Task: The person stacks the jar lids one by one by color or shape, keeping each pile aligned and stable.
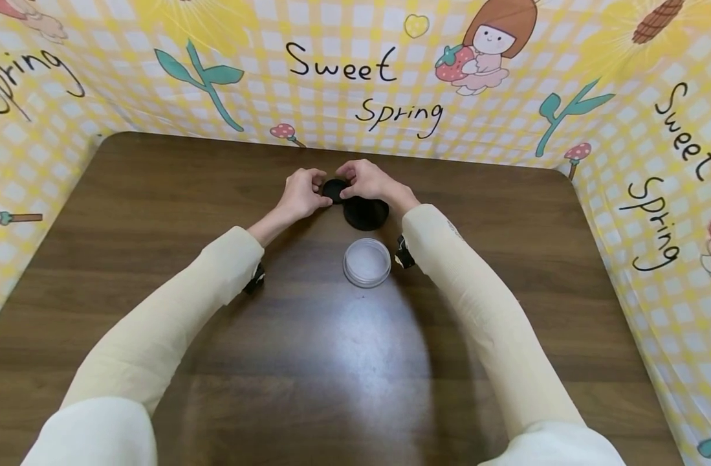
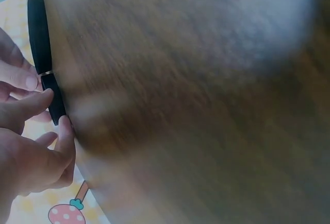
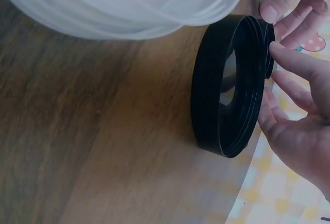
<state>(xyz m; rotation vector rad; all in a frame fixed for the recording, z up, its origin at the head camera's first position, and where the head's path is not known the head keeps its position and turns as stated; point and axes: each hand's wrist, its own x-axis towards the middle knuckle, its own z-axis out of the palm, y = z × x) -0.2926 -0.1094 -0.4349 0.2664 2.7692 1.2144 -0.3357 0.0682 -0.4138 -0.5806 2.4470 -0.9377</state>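
Note:
A small round black lid (image 1: 334, 190) sits between my two hands on the far part of the table. My left hand (image 1: 301, 194) holds its left side, thumb at the near edge and fingers bent behind. From the other side, my right hand (image 1: 369, 181) grips it with thumb and fingertips. In the left wrist view the small lid (image 2: 55, 105) looks like a thin dark band amid the fingertips. Right beside it lies a larger black round lid (image 1: 365, 215), partly under my right hand; its ridged inner wall shows in the right wrist view.
Nearer to me stands a clear round plastic container (image 1: 367, 262), which looms large in the right wrist view. The brown wooden table (image 1: 262, 375) meets a yellow checked cloth (image 1: 332, 110) along its back and sides.

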